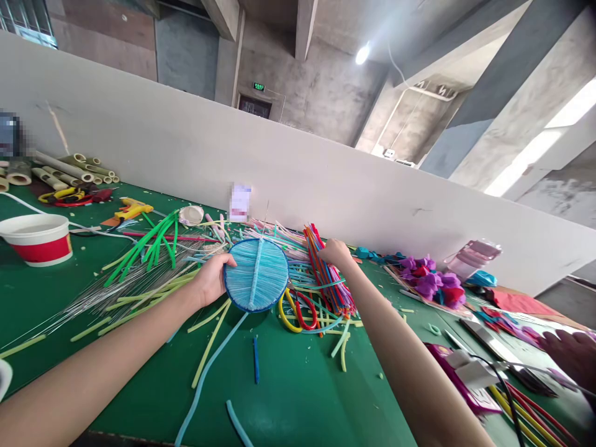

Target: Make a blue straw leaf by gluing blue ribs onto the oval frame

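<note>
The left hand point(213, 282) pinches the disc point(256, 275) by its edge above the table point(302, 397), thumb in front, other fingers hidden behind. The right hand point(336, 253) is at the bundle point(323, 273); whether its curled fingers grip any stem cannot be told. The scissors point(298, 308) show handles only. The card point(239, 203) is blurred; a co-worker's hand point(570, 354) is cut off.

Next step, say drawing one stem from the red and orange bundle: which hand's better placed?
Right, most likely. The right hand is at the red and orange bundle, though its exact grip is hard to tell. The left hand holds the blue disc by its edge, so looks less free.
</note>
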`<action>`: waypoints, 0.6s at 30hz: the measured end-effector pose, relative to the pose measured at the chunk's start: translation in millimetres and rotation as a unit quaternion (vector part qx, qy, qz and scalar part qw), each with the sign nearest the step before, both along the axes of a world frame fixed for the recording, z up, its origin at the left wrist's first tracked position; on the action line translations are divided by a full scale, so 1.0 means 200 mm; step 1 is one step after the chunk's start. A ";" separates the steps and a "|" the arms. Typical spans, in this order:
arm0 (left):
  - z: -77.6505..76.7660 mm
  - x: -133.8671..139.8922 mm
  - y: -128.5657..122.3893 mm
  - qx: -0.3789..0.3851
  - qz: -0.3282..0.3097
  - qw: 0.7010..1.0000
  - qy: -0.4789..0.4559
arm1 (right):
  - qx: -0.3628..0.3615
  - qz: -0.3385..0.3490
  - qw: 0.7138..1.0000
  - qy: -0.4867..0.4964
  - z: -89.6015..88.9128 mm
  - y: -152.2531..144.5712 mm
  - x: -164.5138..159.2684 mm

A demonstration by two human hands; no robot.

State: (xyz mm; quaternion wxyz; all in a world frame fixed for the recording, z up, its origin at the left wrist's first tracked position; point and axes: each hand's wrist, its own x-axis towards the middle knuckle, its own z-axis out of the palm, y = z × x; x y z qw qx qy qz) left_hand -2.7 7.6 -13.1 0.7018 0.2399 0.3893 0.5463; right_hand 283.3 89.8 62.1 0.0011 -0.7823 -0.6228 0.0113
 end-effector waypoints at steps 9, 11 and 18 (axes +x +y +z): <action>0.00 0.00 0.00 -0.003 -0.008 1.000 0.003 | 0.013 -0.040 0.999 -0.005 0.17 -0.02 0.06; 0.00 0.00 0.00 -0.003 -0.009 1.000 0.003 | 0.025 -0.046 0.999 -0.012 0.20 -0.03 0.05; 0.00 0.00 0.00 -0.005 -0.011 1.000 0.005 | 0.060 -0.034 0.997 -0.019 0.29 -0.08 -0.04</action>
